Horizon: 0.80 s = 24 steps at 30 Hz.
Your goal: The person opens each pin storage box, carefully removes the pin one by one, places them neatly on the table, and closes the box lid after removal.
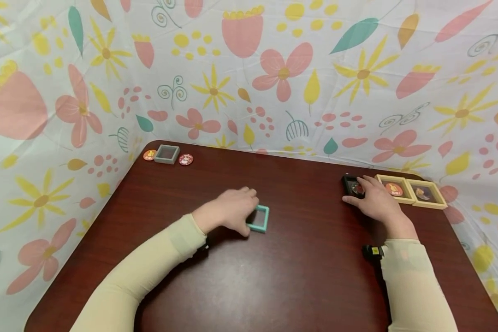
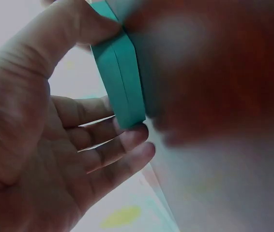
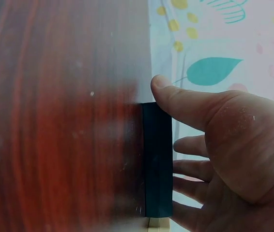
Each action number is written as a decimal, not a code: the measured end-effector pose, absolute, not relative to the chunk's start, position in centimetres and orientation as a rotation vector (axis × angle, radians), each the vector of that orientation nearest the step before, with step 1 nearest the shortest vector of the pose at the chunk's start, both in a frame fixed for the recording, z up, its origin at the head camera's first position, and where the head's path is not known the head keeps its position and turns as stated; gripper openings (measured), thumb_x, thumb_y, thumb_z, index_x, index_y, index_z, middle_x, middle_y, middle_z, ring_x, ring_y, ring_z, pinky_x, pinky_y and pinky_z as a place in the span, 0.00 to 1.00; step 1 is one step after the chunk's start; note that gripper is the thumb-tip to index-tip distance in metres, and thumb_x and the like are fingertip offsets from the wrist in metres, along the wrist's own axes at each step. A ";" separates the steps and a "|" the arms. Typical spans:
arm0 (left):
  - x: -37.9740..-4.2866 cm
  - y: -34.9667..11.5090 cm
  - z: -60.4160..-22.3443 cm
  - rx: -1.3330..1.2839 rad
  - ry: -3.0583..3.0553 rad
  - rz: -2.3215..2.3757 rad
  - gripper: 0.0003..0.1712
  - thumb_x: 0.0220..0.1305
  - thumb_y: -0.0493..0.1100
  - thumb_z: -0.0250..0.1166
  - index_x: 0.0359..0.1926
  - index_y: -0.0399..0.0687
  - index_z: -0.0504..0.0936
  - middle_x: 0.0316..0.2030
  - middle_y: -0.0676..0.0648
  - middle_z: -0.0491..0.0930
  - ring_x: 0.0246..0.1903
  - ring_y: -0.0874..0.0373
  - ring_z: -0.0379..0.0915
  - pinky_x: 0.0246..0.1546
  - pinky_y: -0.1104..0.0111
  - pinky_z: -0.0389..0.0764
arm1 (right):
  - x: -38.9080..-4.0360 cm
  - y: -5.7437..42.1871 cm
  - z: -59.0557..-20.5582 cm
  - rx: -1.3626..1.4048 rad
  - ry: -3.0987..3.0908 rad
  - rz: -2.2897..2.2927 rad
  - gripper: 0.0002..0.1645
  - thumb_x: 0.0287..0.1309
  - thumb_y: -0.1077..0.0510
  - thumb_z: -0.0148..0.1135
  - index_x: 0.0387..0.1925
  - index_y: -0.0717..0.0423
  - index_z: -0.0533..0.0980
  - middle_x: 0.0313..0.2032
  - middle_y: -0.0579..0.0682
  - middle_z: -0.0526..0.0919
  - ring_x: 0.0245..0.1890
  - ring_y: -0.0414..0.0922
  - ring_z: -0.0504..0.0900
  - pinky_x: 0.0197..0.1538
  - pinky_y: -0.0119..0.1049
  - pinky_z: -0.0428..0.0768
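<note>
My left hand (image 1: 235, 211) grips a square teal frame (image 1: 267, 218) near the middle of the table. In the left wrist view, the thumb lies on one side of the teal frame (image 2: 120, 77) and fingertips touch its other end. Toward the right back, my right hand (image 1: 375, 199) holds a black frame (image 1: 348, 183) with a round badge (image 1: 358, 188) in it. The right wrist view shows the thumb at one corner of the black frame (image 3: 157, 159); the fingertips are hidden behind it.
Two cream-yellow frames (image 1: 411, 201) with round badges inside adjoin the black frame on its right. At the back left corner, a grey frame (image 1: 157, 158) stands between an orange badge (image 1: 150, 155) and a red badge (image 1: 186, 159). Patterned cloth (image 1: 240, 124) borders the dark table (image 1: 299, 276).
</note>
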<state>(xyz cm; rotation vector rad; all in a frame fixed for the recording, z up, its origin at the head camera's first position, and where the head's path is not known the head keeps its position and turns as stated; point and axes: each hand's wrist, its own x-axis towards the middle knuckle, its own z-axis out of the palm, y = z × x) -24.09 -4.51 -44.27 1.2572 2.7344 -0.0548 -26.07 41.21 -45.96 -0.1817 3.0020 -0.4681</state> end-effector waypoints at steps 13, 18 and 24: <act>-34.5 -13.8 -43.4 0.870 2.828 -0.061 0.40 0.59 0.52 0.79 0.67 0.36 0.81 0.67 0.35 0.76 0.68 0.37 0.70 0.65 0.45 0.77 | -26.5 41.5 -45.8 -0.184 2.980 -0.478 0.63 0.74 0.31 0.68 0.83 0.76 0.57 0.81 0.80 0.52 0.82 0.79 0.48 0.76 0.78 0.54; -36.6 -15.6 -42.6 0.796 2.849 -0.078 0.39 0.63 0.49 0.79 0.69 0.36 0.80 0.72 0.34 0.73 0.71 0.37 0.66 0.67 0.45 0.75 | -26.4 41.5 -46.0 -0.177 2.992 -0.476 0.64 0.74 0.30 0.68 0.83 0.76 0.57 0.81 0.79 0.52 0.82 0.78 0.49 0.76 0.78 0.55; -38.1 -16.9 -42.2 0.731 2.841 -0.078 0.37 0.63 0.47 0.79 0.69 0.37 0.81 0.72 0.36 0.74 0.68 0.39 0.65 0.66 0.45 0.76 | -26.1 41.3 -46.3 -0.172 2.994 -0.478 0.64 0.73 0.30 0.69 0.83 0.75 0.57 0.82 0.79 0.52 0.82 0.78 0.49 0.76 0.77 0.55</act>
